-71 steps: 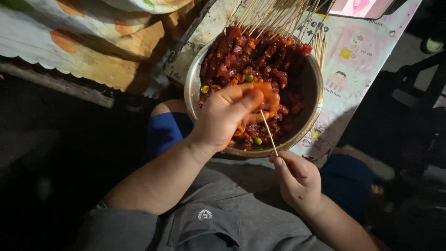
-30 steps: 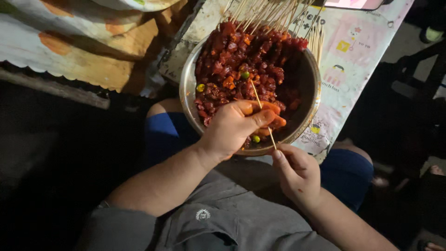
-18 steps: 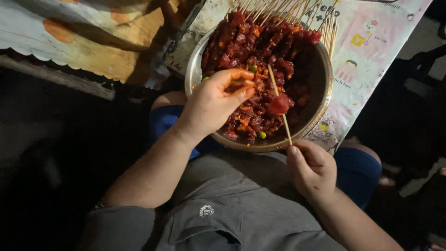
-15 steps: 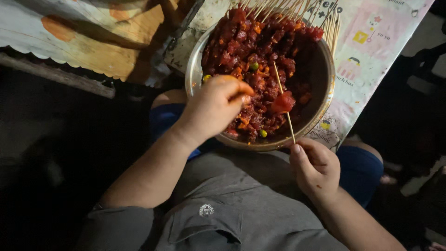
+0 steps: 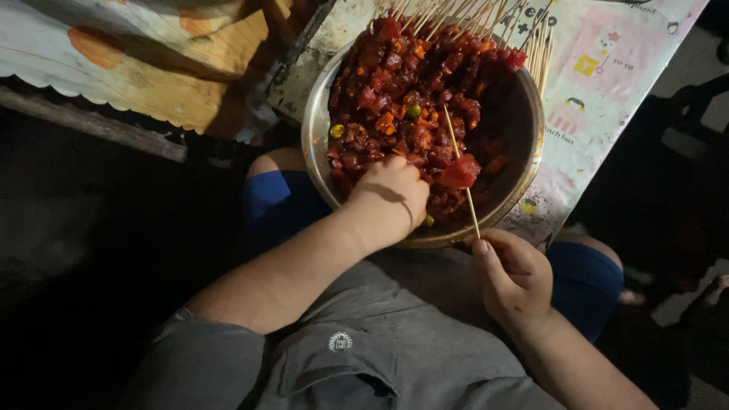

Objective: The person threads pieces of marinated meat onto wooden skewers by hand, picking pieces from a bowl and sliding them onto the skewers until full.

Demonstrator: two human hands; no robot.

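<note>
Two hands at work over a metal bowl (image 5: 315, 152), seen from the head view. Left hand (image 5: 391, 193) reaching down into the bowl, fingers curled and buried in the red meat (image 5: 395, 91), back of the hand up; cannot tell what the fingers grip, if anything. Right hand (image 5: 512, 277) just below the bowl's near rim, pinched narrow around the lower end of a thin skewer (image 5: 459, 163). Skewer tilted up and leftward across the bowl, one red chunk (image 5: 461, 171) threaded on around its middle, tip bare above. Meat heaped mostly on the bowl's left and far side, dotted with green and orange bits. More skewers (image 5: 486, 15) fanned along the far rim, sticks pointing outward. Bowl resting at the edge of a counter under a pale printed cloth (image 5: 607, 76), overhanging the lap. Blue shorts (image 5: 277, 205) and grey shirt (image 5: 357, 349) below.
</note>
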